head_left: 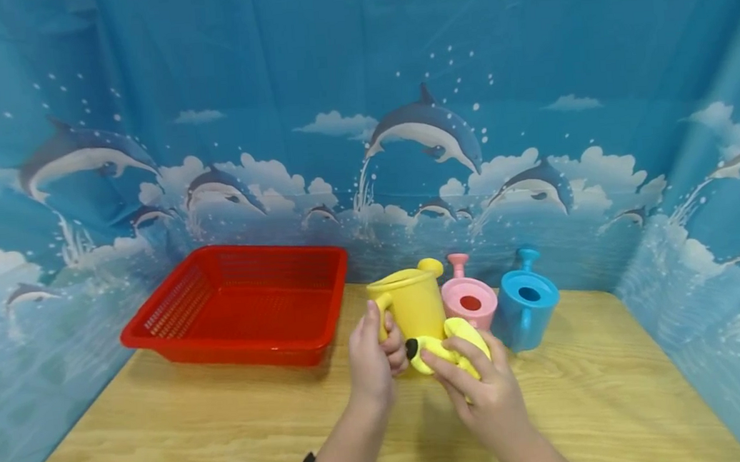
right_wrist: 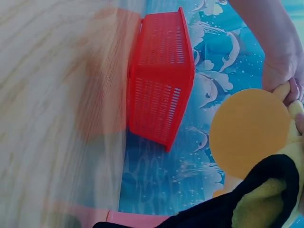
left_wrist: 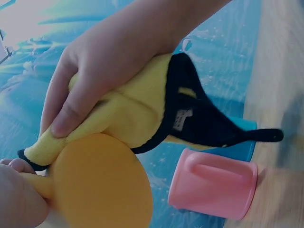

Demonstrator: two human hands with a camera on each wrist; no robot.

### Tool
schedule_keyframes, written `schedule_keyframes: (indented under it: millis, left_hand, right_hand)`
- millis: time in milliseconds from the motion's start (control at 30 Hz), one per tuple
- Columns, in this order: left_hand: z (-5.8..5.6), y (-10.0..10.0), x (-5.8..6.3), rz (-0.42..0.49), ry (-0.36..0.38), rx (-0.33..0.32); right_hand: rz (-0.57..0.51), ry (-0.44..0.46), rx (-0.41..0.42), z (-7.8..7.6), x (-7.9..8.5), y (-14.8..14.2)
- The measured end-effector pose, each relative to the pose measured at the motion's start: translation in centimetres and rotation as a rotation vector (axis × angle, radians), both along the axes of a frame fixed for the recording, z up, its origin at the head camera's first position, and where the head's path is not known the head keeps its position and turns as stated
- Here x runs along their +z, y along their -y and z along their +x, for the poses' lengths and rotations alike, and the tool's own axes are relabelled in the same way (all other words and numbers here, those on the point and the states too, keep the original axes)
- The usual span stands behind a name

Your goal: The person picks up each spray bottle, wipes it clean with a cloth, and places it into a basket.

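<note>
In the head view my left hand (head_left: pixel 373 352) grips the handle of a yellow watering can (head_left: pixel 419 306), with its fingers curled round it. The can's round base (right_wrist: pixel 249 133) faces the right wrist camera. Beside it, my right hand (head_left: pixel 484 387) holds a soft yellow fabric piece (head_left: pixel 470 338) with a banana-like look and a black tip. Black trim, a dark pointed panel (left_wrist: pixel 190 111) and a thin loop show on it in the left wrist view. There the right thumb presses on the yellow fabric, close against the can.
A red perforated basket (head_left: pixel 240 304) stands on the wooden table (head_left: pixel 229 427) at the left. A pink watering can (head_left: pixel 469 299) and a blue watering can (head_left: pixel 528 306) stand at the right. Behind hangs a blue dolphin-print curtain (head_left: pixel 306 49).
</note>
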State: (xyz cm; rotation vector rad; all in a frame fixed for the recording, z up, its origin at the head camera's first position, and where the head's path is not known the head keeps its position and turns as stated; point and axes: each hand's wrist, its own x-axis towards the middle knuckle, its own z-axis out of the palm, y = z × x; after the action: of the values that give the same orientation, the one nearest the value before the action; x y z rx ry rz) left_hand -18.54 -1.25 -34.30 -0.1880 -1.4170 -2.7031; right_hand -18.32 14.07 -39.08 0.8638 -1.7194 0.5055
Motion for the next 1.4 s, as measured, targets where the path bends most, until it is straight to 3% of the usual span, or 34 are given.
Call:
schedule_keyframes:
  millis: [267, 500, 667, 1000, 1267, 1400]
  left_hand:
    - [-0.2, 1.0, 0.4, 0.1, -0.022, -0.036]
    - [0.6, 0.2, -0.1, 0.048, -0.166, -0.08]
    - [1.1, -0.8, -0.5, 0.026, -0.219, -0.13]
    - [1.3, -1.5, -0.9, -0.012, -0.186, -0.151]
    - [1.4, -1.7, -1.0, -0.035, -0.14, -0.238]
    - [1.3, -1.5, -1.0, -0.03, -0.134, -0.23]
  right_hand:
    - [0.055, 0.113, -0.012, 0.8, 0.3, -0.3]
    - [-0.013, 0.136, -0.043, 1.1, 0.8, -0.4]
    - [-0.058, 0.098, -0.026, 0.8, 1.4, -0.8]
    - [-0.11, 0.029, 0.005, -0.6, 2.1, -1.1]
    - [-0.198, 0.026, 0.03, -1.5, 2.9, -1.6]
    - [-0.158, 0.024, 0.07, -1.7, 2.8, -1.8]
